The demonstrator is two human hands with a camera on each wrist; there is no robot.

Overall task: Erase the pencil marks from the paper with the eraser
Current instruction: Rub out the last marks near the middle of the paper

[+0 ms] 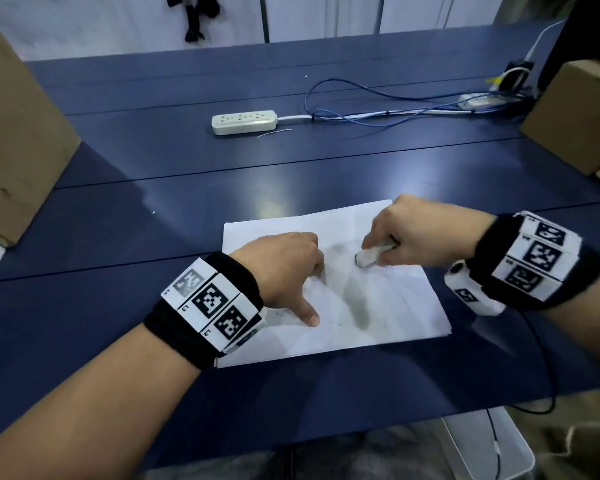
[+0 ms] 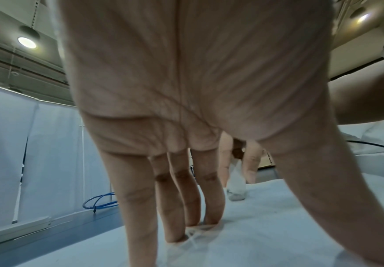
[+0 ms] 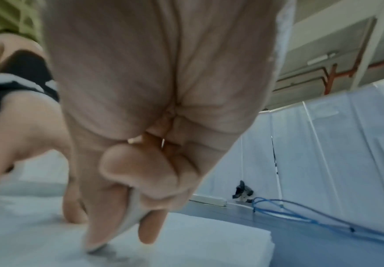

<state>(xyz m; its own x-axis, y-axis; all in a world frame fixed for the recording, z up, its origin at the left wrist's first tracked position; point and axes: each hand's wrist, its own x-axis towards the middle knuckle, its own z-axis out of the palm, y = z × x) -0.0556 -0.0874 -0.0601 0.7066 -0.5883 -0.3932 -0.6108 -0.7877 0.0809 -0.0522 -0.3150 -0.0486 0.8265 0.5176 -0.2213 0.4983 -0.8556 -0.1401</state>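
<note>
Eraser (image 1: 369,257) in R hand (image 1: 426,233), tip on paper (image 1: 395,306); L hand (image 1: 284,268) pins sheet.

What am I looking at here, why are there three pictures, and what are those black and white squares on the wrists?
No machine here: a person is working with two bare hands. The big picture comes from a camera on the head, looking down. The other two come from cameras strapped to each wrist, looking along the fingers. The patterned squares sit on the black wristbands that carry those cameras.

On the blue table lies a white paper with grey smudged pencil marks. The left hand presses straight fingers on the sheet. The right hand pinches a white eraser whose tip touches the paper. Farther back lie a power strip and a blue cable, with cardboard boxes at the sides.
</note>
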